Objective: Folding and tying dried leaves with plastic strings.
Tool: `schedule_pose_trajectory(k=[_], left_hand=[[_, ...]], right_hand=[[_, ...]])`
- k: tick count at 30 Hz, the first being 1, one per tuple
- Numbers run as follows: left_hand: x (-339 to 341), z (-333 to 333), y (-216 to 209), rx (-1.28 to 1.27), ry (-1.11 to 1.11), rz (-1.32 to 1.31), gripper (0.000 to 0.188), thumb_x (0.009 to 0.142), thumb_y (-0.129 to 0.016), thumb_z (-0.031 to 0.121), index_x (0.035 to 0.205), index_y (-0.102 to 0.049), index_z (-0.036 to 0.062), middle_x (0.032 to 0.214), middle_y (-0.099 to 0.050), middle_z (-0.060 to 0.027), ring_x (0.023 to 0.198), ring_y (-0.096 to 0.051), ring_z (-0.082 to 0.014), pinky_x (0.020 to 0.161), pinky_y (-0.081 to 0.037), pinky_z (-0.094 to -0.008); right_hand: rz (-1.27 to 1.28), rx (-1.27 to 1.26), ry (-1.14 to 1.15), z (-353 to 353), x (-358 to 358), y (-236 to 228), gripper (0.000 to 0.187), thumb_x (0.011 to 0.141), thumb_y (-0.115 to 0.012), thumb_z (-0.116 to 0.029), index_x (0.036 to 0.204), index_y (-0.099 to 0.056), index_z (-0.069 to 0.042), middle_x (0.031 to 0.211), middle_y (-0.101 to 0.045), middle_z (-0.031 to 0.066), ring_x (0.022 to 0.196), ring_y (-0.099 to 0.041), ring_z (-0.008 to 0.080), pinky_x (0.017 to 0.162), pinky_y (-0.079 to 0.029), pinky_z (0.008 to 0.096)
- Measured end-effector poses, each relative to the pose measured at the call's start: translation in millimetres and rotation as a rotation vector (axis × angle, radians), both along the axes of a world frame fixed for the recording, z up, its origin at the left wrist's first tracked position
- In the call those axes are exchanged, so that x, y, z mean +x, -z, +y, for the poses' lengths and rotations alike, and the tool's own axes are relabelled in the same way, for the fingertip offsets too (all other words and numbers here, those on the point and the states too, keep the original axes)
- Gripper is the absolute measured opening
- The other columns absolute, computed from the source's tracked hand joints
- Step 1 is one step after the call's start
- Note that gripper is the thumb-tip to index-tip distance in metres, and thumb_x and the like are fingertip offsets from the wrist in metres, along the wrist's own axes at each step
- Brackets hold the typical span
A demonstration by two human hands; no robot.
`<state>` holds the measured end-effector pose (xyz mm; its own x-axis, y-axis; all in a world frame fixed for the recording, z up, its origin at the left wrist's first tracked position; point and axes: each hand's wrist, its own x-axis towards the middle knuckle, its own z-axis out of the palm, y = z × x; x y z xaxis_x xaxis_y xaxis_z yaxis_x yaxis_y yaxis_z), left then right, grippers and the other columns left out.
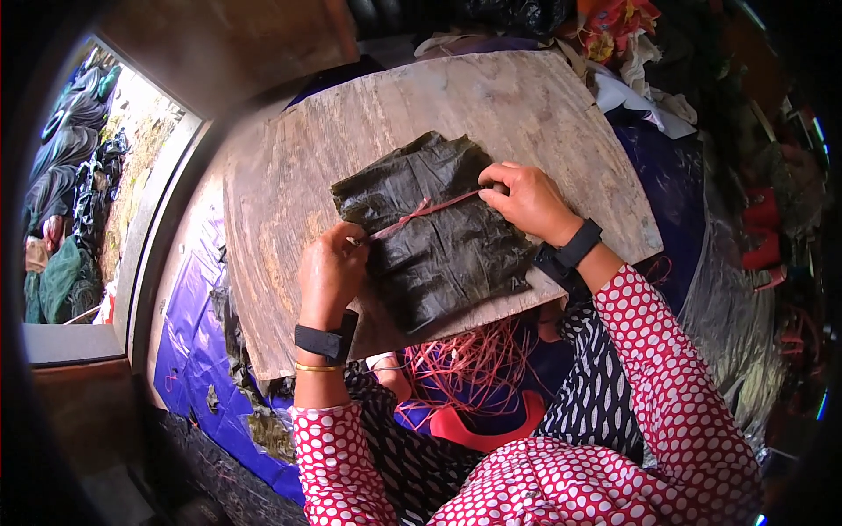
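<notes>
A flat, roughly square bundle of thin blackish-green sheets, which looks like dried seaweed, lies at an angle on the wooden board. Across its upper part runs a thin pink string, with a knot or crossing and a short loose end near the middle. My left hand is closed at the bundle's left edge, pinching the string there. At the right edge my right hand grips the string between thumb and fingers. The bundle's underside is hidden.
The board rests over purple plastic sheeting. Below its near edge lies a tangled heap of pink strings beside a red plastic rim. Crumpled paper and wrappers lie at the far right. A framed opening stands left.
</notes>
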<state>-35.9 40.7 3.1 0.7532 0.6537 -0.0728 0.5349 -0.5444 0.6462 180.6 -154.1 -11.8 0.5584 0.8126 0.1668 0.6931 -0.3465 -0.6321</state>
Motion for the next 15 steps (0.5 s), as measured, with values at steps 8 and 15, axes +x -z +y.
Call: schedule_pose_trajectory(k=[8, 15], left_hand=[[-6.4, 13.2, -5.5, 0.014, -0.049, -0.22, 0.022, 0.074, -0.066, 0.007, 0.096, -0.063, 0.0027, 0.069, -0.062, -0.012, 0.063, -0.063, -0.0196, 0.059, -0.048, -0.0312], [22.3, 11.7, -2.6, 0.365, -0.002, -0.365, 0.029, 0.079, -0.063, 0.006, 0.108, -0.061, 0.0092, 0.114, -0.057, -0.0163, 0.101, -0.057, -0.035, 0.084, -0.047, -0.0396]], right_hand=[[0.161, 0.23, 0.092, 0.1, -1.0, -18.6, 0.017, 0.082, -0.063, -0.01, 0.097, -0.063, -0.002, 0.072, -0.058, 0.0038, 0.058, -0.05, 0.008, 0.056, -0.041, 0.0223], [-0.108, 0.003, -0.115, 2.2, -17.3, -20.3, 0.017, 0.079, -0.064, -0.02, 0.091, -0.063, -0.008, 0.086, -0.059, 0.0097, 0.079, -0.06, 0.0306, 0.067, -0.048, 0.0386]])
